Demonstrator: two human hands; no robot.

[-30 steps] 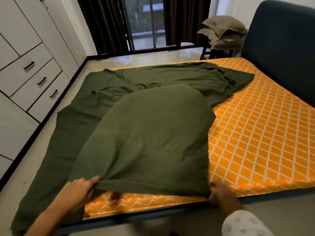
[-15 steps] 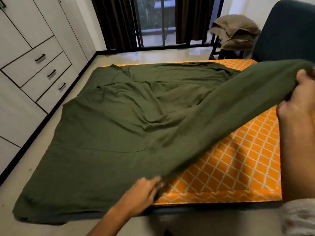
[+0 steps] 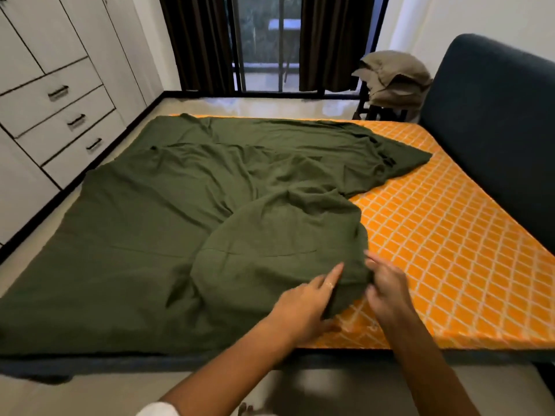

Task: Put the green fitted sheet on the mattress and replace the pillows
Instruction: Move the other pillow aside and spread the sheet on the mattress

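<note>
The dark green fitted sheet (image 3: 186, 223) lies rumpled over the left and middle of the orange diamond-patterned mattress (image 3: 444, 235). The mattress's right part is bare. A puffed fold of the sheet bulges near the front edge. My left hand (image 3: 303, 304) rests on that fold with its fingers stretched out flat. Just to the right, my right hand (image 3: 387, 286) is at the fold's edge. It is blurred, so its hold is unclear. Khaki pillows (image 3: 393, 79) are stacked on a dark stool beyond the bed's far right corner.
A dark blue headboard (image 3: 495, 130) rises along the right side. White wardrobe drawers (image 3: 63, 115) line the left wall, with a strip of floor between them and the bed. Dark curtains (image 3: 198, 40) frame a glass door at the back.
My right hand has come down from high at the right to the front edge, and the lifted sheet has dropped into a puffed fold. My left hand moved right onto it.
</note>
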